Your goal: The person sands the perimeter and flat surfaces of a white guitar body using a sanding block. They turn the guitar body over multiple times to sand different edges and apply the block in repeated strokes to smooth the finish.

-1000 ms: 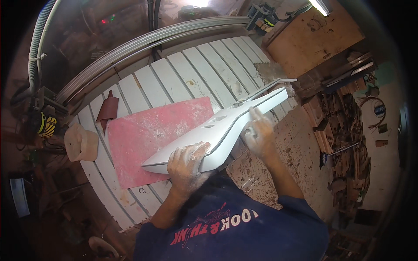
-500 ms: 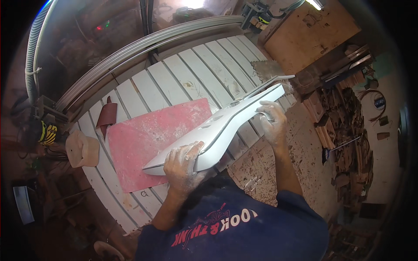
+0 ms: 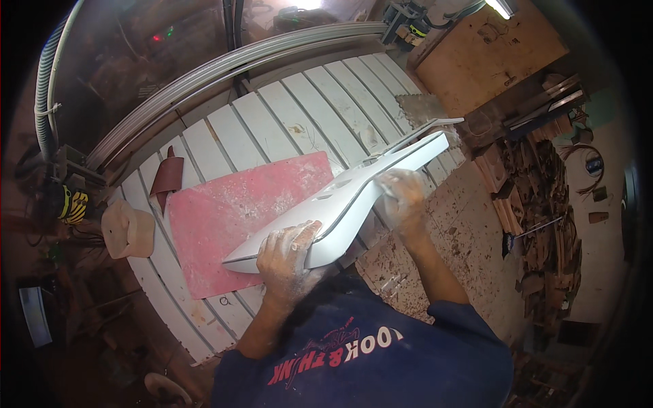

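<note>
A long white shaped board (image 3: 347,207) has a curved outline, a dark line along its rim and small cutouts in its face. It lies tilted across the pink sheet (image 3: 245,204), its narrow end up to the right. My left hand (image 3: 289,255), dusted white, is closed over its near edge at the wide end. Against the board's near side, around the inward curve, is my right hand (image 3: 403,200). Its fingers are bent and blurred, and whatever lies under them is hidden.
Beneath is a white slatted table (image 3: 272,112) with a metal rail (image 3: 238,58) behind it. A brown curled sheet of sandpaper (image 3: 168,178) and a beige cap (image 3: 128,230) lie on the left. At right, wood offcuts (image 3: 544,217) are piled above a chip-strewn floor (image 3: 469,258).
My right hand has slid down and left along the board's near side, from near the narrow end to the inward curve. My left hand keeps its hold.
</note>
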